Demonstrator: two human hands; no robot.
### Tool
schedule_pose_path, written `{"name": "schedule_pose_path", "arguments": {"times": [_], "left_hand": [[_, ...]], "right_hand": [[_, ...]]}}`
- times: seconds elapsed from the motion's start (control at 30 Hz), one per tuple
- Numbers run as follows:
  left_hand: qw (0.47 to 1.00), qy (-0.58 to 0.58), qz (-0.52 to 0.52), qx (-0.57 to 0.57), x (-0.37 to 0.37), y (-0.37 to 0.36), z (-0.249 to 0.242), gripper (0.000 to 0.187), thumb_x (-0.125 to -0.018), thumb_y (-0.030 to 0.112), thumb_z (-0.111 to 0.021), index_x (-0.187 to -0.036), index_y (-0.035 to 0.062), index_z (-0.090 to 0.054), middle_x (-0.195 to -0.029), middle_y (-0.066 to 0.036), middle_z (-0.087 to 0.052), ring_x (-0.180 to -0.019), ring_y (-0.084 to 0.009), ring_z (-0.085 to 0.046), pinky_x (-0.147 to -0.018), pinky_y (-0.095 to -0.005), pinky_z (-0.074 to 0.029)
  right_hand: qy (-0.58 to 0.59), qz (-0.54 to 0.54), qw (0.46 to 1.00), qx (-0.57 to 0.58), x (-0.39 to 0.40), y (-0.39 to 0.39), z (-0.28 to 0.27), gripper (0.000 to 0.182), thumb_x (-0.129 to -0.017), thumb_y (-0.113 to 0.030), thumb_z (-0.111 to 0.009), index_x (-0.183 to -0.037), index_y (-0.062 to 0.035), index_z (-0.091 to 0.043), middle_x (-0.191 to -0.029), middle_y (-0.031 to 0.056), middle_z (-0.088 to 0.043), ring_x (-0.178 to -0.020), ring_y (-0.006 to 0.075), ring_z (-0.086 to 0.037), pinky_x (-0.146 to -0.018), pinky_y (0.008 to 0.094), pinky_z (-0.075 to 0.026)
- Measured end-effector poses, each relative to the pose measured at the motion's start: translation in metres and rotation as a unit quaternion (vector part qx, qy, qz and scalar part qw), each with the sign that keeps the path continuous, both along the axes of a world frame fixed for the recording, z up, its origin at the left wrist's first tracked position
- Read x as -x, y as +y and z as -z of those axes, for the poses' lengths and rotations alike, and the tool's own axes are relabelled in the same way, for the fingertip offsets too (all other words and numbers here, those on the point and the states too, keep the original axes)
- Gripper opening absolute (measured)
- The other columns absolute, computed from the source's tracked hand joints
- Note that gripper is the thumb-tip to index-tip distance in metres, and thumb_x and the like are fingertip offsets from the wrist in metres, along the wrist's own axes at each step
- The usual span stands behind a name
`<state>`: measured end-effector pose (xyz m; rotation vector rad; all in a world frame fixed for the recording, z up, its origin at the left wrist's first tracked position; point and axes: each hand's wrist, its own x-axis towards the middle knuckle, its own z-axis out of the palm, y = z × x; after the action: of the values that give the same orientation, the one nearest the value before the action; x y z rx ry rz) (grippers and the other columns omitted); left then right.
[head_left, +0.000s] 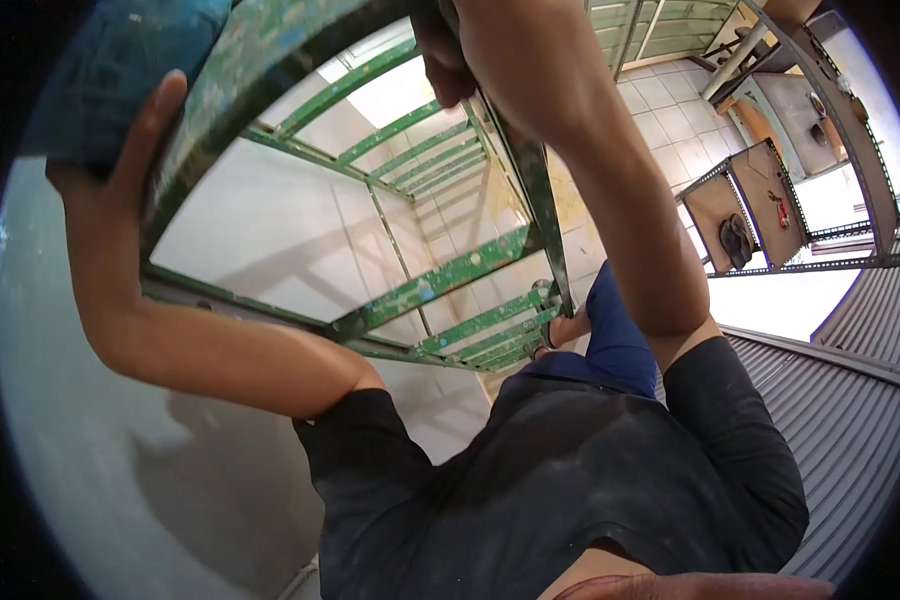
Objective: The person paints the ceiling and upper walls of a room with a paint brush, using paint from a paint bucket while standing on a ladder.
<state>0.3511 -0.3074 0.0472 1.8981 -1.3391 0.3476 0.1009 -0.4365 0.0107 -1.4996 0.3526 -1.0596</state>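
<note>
A green stepladder (450, 265), splashed with paint, stands below me. My left hand (130, 150) is beside the left end of its top, thumb pointing up against a teal, bucket-like container (120, 80). The other left fingers are hidden behind that container, and the frame edge cuts off its upper part. My right hand (445, 60) is at the right end of the ladder's top, fingers curled down and closed by the rail. Shadow and the frame edge hide part of that grip.
A foot (560, 335) is by the lower rungs, above the tiled floor (670, 110). White wall (280, 210) lies left and behind the ladder. To the right are a metal shelf (760, 200) holding dark sandals (736, 241), and grey corrugated sheeting (850, 420).
</note>
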Motion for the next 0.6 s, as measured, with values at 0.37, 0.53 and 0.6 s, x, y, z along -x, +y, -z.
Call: {"name": "schedule_pose_path", "arguments": {"times": [0.37, 0.53, 0.6], "left_hand": [[0.995, 0.028, 0.07, -0.057, -0.007, 0.001, -0.009, 0.081, -0.075, 0.049, -0.09, -0.124, -0.007, -0.058, -0.106, -0.014, -0.07, -0.084, -0.0179, -0.073, -0.086, -0.031, -0.058], [0.999, 0.031, 0.02, 0.007, 0.023, -0.002, -0.008, 0.077, -0.092, 0.035, -0.074, -0.152, 0.0015, -0.041, -0.125, -0.034, -0.065, -0.114, -0.0442, -0.067, -0.097, -0.045, -0.054], [0.998, 0.037, 0.011, -0.046, 0.024, 0.0, -0.015, 0.103, -0.091, 0.038, -0.076, -0.165, 0.0164, -0.009, -0.15, -0.025, -0.051, -0.133, -0.0437, -0.054, -0.11, -0.0416, -0.046]], "right_hand": [[-0.027, 0.027, 0.999, 0.001, -0.012, -0.001, 0.011, 0.031, -0.101, -0.027, -0.048, -0.096, 0.0015, -0.059, -0.06, 0.0032, -0.047, -0.042, 0.0136, -0.046, -0.041, 0.03, -0.041], [-0.022, 0.028, 0.999, 0.0, -0.016, -0.009, 0.013, 0.031, -0.101, -0.028, -0.049, -0.096, 0.0011, -0.059, -0.06, 0.0033, -0.048, -0.04, 0.0141, -0.045, -0.04, 0.0301, -0.041], [-0.044, 0.001, 0.999, 0.02, -0.02, -0.015, 0.018, 0.033, -0.103, -0.03, -0.049, -0.099, 0.001, -0.058, -0.058, 0.0031, -0.046, -0.041, 0.015, -0.047, -0.039, 0.0299, -0.041]]}}
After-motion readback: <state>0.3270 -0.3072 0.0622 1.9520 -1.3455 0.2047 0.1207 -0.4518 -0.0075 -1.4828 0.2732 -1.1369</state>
